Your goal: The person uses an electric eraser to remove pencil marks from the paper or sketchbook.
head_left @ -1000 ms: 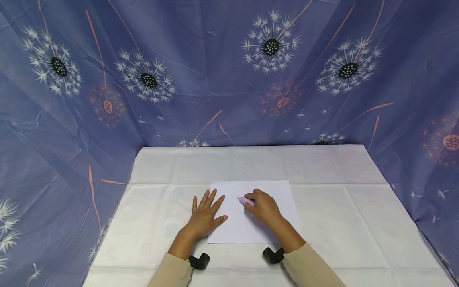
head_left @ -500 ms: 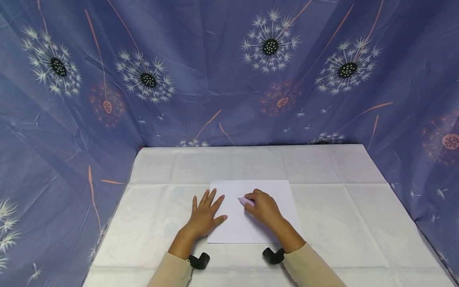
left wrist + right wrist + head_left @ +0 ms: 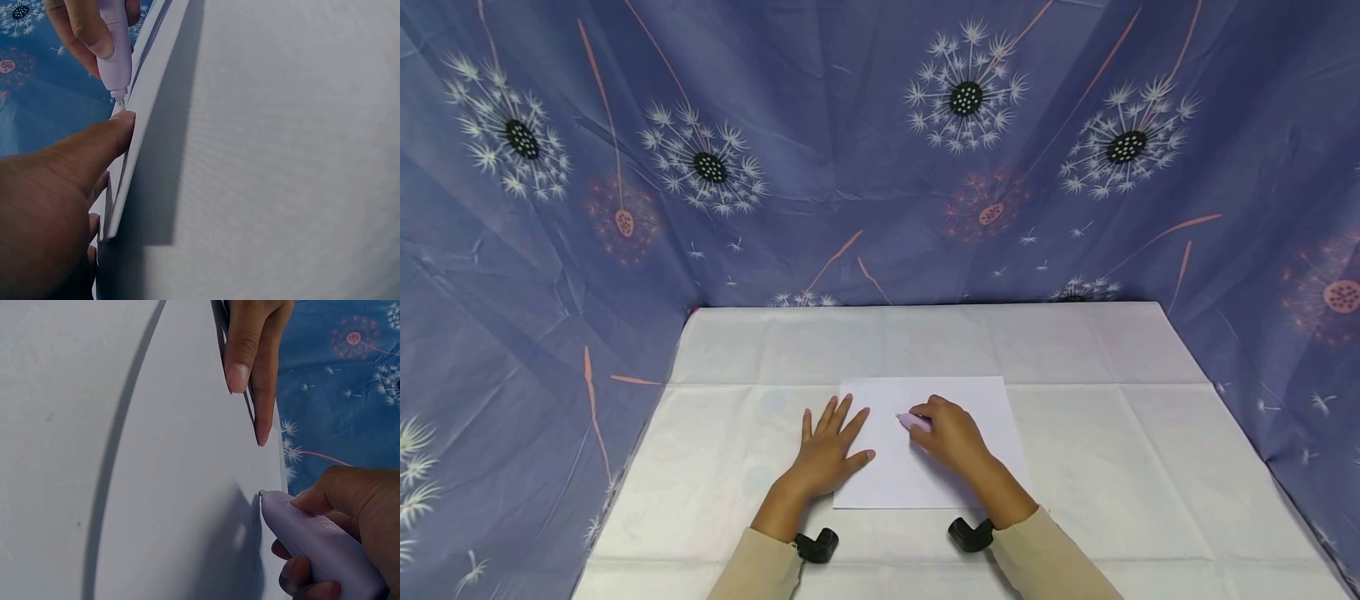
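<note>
A white sheet of paper lies on the white-covered table. My left hand rests on the paper's left side, fingers straight and spread. In my right hand I grip a chunky lilac pen-shaped tool between thumb and fingers. Its narrow tip points left and meets the paper's surface, right of my left fingertips. The right wrist view shows the tool tilted, with a small metallic tip and a shadow beside it. In the left wrist view, the tool appears beyond my left thumb.
The white table cover has fold creases and extends around the paper. A blue curtain with dandelion print hangs behind and at both sides. Black wrist-worn devices sit at both cuffs.
</note>
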A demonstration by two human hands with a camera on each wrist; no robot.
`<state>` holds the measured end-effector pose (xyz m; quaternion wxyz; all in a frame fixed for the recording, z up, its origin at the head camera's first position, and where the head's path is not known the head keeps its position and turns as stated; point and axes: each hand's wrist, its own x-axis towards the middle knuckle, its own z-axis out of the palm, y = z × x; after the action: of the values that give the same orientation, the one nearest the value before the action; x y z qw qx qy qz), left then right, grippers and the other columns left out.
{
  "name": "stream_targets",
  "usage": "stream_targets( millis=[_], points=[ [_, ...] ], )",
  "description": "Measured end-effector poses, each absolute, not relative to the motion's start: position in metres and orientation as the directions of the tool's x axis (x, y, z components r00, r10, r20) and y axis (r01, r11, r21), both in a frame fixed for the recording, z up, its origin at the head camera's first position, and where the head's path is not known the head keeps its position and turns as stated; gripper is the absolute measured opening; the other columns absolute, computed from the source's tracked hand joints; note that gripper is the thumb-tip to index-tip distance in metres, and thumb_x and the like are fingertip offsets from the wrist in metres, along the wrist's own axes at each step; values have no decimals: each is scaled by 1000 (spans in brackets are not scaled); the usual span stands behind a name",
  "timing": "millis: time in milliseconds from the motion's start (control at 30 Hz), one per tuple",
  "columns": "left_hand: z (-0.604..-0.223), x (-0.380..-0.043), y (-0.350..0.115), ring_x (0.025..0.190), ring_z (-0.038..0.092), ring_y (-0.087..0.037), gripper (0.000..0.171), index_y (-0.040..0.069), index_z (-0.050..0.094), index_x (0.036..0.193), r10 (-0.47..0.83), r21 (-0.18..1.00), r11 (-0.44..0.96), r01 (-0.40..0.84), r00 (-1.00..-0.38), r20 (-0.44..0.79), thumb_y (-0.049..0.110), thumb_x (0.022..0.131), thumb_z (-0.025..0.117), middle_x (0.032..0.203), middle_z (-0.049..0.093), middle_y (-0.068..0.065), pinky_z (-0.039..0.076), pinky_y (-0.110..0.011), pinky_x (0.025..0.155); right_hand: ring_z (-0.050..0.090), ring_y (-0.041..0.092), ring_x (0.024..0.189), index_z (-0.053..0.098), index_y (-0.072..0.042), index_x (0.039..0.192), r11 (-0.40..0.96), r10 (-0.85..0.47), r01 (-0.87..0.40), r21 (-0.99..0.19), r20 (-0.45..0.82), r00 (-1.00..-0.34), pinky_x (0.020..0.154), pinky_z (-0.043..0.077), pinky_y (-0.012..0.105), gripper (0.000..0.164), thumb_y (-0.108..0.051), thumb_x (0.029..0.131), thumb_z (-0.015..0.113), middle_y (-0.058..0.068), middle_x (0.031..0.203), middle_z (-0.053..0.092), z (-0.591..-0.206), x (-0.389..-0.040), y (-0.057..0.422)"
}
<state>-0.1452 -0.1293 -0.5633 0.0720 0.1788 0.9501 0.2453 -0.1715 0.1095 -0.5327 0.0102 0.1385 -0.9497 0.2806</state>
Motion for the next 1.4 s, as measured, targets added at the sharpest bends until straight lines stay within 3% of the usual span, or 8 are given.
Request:
stream_targets(
  millis=[733,1400],
  points=[
    [-565,-144,-130,157,9,-44,69,14,39,157,385,530,786,318,-923,-18,44,99,60,169,19,-18,-6,-74,117,51,11,67,80,-11,102,813,-221,-233,-534,87,-971,64,44,30,19,-19,85,79,-2,82,64,-535,-172,117],
    [-560,-143,-128,158,7,-40,68,18,37,158,372,501,814,295,-926,-59,47,100,58,170,17,-15,-3,-73,119,56,13,71,80,-10,106,814,-193,-205,-544,81,-978,68,47,32,22,-22,88,77,0,87,67,-530,-173,123]
  ],
)
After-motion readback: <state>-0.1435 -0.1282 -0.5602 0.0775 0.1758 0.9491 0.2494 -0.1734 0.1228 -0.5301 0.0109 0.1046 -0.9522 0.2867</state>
